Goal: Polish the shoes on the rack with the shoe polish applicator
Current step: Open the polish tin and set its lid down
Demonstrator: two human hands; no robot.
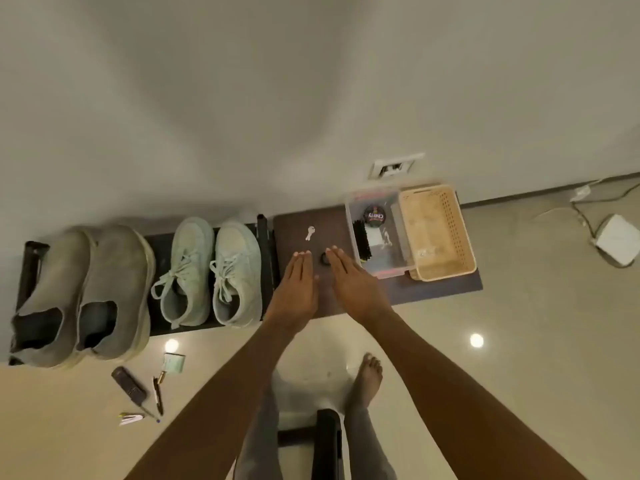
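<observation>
Two pairs of shoes stand on a low black rack [266,237]: grey slip-ons [86,292] at the left and pale green lace-up sneakers [211,271] beside them. My left hand [298,285] and my right hand [349,278] lie flat, fingers straight, on a dark brown table [440,289] to the right of the rack. A small dark round object [325,258] sits between my fingertips. A clear box [375,233] behind my right hand holds a black brush [362,242] and a round polish tin [374,215].
A small key [310,233] lies on the table beyond my hands. A beige plastic basket [438,232] stands right of the clear box. Pens, a dark case and a small card lie on the tiled floor at lower left. A white adapter with cables lies at far right.
</observation>
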